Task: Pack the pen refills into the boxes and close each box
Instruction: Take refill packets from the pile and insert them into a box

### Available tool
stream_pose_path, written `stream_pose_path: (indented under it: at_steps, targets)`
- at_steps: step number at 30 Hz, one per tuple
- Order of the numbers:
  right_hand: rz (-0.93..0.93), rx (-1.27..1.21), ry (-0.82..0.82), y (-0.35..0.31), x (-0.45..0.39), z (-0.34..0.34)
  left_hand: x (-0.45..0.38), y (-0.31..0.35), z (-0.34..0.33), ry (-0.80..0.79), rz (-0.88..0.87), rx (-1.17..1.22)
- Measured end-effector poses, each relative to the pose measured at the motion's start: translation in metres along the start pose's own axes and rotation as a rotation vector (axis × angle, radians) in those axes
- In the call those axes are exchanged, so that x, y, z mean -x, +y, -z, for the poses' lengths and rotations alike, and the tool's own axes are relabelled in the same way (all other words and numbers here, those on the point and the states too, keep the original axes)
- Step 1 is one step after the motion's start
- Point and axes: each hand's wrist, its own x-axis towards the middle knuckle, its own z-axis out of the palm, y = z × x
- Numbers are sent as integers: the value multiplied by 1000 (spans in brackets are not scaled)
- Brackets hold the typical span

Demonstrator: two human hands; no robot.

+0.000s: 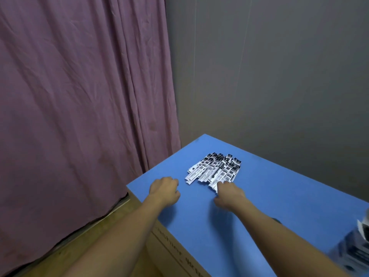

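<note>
A heap of pen refills (pixel 216 168) in black-and-white sleeves lies on the blue table top (pixel 279 186), towards its far left corner. My right hand (pixel 229 193) rests at the near edge of the heap, its fingers pinching a white refill packet (pixel 214 185). My left hand (pixel 164 189) is on the table just left of the heap, fingers curled with nothing seen in them. An open box (pixel 353 248), blurred, with printed sides and a raised white flap, shows at the right edge of the view.
The blue top lies on a cardboard carton (pixel 175 254) with printed lettering. A purple curtain (pixel 79 96) hangs on the left, down to a wooden floor (pixel 83 242). Behind the table stands a grey wall (pixel 279 76).
</note>
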Motion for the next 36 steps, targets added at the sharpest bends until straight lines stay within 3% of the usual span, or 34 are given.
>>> stream_pose_path:
  at_steps: [8, 22, 36]
  targets:
    - [5, -71, 193, 18, -34, -19, -70, 32, 2, 137, -202, 116]
    - [-181, -254, 313, 46, -49, -42, -134, 69, -21, 119, -266, 282]
    - [-381, -424, 340, 57, -69, -43, -204, 114, -51, -19, -80, 350]
